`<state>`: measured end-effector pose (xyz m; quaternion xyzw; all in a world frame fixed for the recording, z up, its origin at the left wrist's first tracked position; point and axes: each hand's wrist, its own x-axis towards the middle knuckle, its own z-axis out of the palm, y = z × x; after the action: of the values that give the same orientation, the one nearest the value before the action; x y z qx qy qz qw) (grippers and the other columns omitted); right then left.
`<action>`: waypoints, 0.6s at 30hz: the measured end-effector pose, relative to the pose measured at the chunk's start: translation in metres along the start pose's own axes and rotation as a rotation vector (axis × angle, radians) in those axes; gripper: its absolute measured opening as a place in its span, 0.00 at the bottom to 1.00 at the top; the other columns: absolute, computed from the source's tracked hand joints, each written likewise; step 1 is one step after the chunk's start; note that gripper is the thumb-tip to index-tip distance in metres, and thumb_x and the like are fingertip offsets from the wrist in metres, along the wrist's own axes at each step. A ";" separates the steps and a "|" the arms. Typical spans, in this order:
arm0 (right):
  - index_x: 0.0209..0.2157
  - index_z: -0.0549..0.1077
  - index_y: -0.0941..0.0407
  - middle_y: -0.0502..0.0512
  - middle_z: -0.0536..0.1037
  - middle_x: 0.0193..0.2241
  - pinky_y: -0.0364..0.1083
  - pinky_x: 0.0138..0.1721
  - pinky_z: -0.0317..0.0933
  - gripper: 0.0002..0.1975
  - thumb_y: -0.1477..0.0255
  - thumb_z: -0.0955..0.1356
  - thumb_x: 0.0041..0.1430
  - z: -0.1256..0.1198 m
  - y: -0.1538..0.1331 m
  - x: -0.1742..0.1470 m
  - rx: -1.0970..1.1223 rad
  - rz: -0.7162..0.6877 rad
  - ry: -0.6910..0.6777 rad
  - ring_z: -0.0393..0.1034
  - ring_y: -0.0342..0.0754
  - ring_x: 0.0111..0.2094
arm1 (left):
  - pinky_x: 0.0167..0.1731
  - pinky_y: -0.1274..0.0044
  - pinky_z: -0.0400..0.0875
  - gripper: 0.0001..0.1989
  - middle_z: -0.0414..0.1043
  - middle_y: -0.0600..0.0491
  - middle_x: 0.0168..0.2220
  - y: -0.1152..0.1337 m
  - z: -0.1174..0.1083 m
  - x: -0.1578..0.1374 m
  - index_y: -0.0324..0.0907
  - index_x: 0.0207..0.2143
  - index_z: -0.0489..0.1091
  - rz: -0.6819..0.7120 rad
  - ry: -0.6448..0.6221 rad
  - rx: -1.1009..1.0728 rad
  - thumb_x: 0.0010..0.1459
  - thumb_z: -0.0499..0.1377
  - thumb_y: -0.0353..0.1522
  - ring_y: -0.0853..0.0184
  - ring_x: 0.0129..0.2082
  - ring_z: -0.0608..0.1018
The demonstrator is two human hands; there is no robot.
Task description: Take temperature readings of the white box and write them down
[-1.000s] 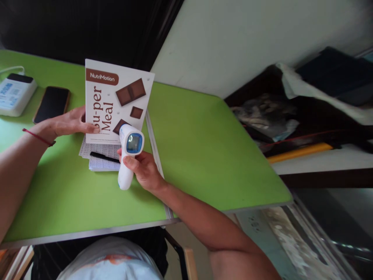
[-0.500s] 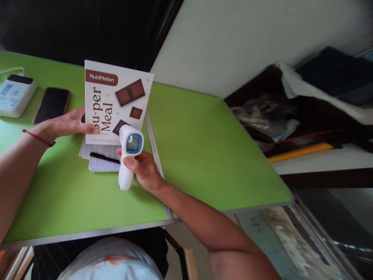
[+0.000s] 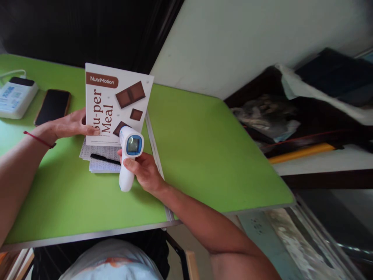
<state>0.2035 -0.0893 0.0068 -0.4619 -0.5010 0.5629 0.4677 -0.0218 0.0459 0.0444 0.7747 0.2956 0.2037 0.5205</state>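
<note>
My left hand grips the left edge of a white box printed "NutriMotion" and "Meal", thumb on the front and the other fingers hidden behind. The box's printed face is turned towards me. In my right hand is a white infrared thermometer with a blue-rimmed screen, held upright by its handle. It overlaps the box's lower right corner in view; whether they touch I cannot tell. Beneath the box lie sheets of handwritten paper, with a black pen on top.
The green table has a pale seam across it. A dark phone and a white device with a cable lie at the left. Behind is a black panel; a cluttered shelf stands at the right.
Both hands, the box and the thermometer keep their places relative to each other. The whole view has shifted very slightly downward in the picture.
</note>
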 end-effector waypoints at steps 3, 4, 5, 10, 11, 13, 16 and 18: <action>0.23 0.74 0.55 0.50 0.73 0.24 0.44 0.28 0.63 0.23 0.48 0.74 0.43 0.000 0.000 0.000 0.001 -0.002 -0.001 0.64 0.43 0.26 | 0.51 0.63 0.72 0.28 0.80 0.46 0.45 0.000 -0.001 0.000 0.34 0.52 0.69 0.000 -0.004 0.010 0.52 0.66 0.40 0.56 0.46 0.78; 0.23 0.74 0.55 0.50 0.73 0.23 0.44 0.28 0.63 0.23 0.48 0.74 0.43 0.000 0.000 0.000 0.006 -0.002 -0.001 0.64 0.43 0.26 | 0.51 0.63 0.72 0.29 0.80 0.45 0.45 0.000 -0.001 0.000 0.34 0.52 0.69 0.003 -0.007 0.011 0.52 0.66 0.40 0.57 0.45 0.78; 0.23 0.74 0.55 0.50 0.72 0.23 0.44 0.27 0.63 0.23 0.49 0.74 0.42 0.000 0.000 0.000 0.013 -0.002 0.001 0.64 0.43 0.25 | 0.51 0.64 0.73 0.29 0.80 0.45 0.46 -0.001 -0.001 0.000 0.34 0.53 0.69 0.006 -0.009 0.008 0.52 0.66 0.39 0.57 0.45 0.78; 0.24 0.74 0.55 0.50 0.72 0.23 0.44 0.28 0.62 0.22 0.50 0.75 0.42 0.000 0.001 0.001 0.025 -0.007 0.000 0.64 0.43 0.26 | 0.50 0.64 0.73 0.29 0.79 0.45 0.46 -0.002 -0.001 0.000 0.34 0.54 0.68 0.019 -0.012 0.011 0.52 0.66 0.39 0.58 0.44 0.78; 0.24 0.74 0.55 0.50 0.72 0.24 0.45 0.28 0.62 0.22 0.50 0.75 0.43 0.000 0.002 0.001 0.023 -0.007 -0.003 0.64 0.43 0.26 | 0.50 0.64 0.73 0.29 0.79 0.45 0.46 -0.002 -0.001 0.001 0.33 0.54 0.68 0.020 -0.011 0.013 0.52 0.66 0.39 0.58 0.45 0.78; 0.24 0.74 0.55 0.50 0.72 0.24 0.45 0.28 0.62 0.22 0.50 0.75 0.43 -0.001 0.002 0.001 0.014 -0.008 -0.004 0.63 0.43 0.27 | 0.50 0.65 0.74 0.30 0.79 0.45 0.46 -0.003 -0.002 0.001 0.33 0.54 0.68 0.024 -0.014 0.014 0.52 0.66 0.39 0.58 0.45 0.78; 0.24 0.74 0.55 0.50 0.71 0.24 0.45 0.29 0.62 0.22 0.49 0.74 0.44 -0.001 0.003 0.001 -0.010 -0.016 -0.006 0.63 0.43 0.27 | 0.49 0.66 0.74 0.31 0.79 0.44 0.47 -0.004 -0.002 0.001 0.33 0.55 0.67 0.030 -0.017 0.018 0.52 0.66 0.39 0.57 0.46 0.78; 0.24 0.74 0.55 0.50 0.71 0.24 0.45 0.29 0.63 0.22 0.49 0.74 0.44 -0.001 0.003 0.001 -0.020 -0.016 -0.005 0.64 0.43 0.27 | 0.49 0.66 0.74 0.31 0.79 0.45 0.47 -0.004 -0.002 0.001 0.33 0.56 0.67 0.033 -0.015 0.023 0.52 0.66 0.39 0.57 0.47 0.78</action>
<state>0.2043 -0.0884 0.0040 -0.4611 -0.5113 0.5552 0.4666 -0.0232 0.0488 0.0417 0.7869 0.2813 0.2029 0.5105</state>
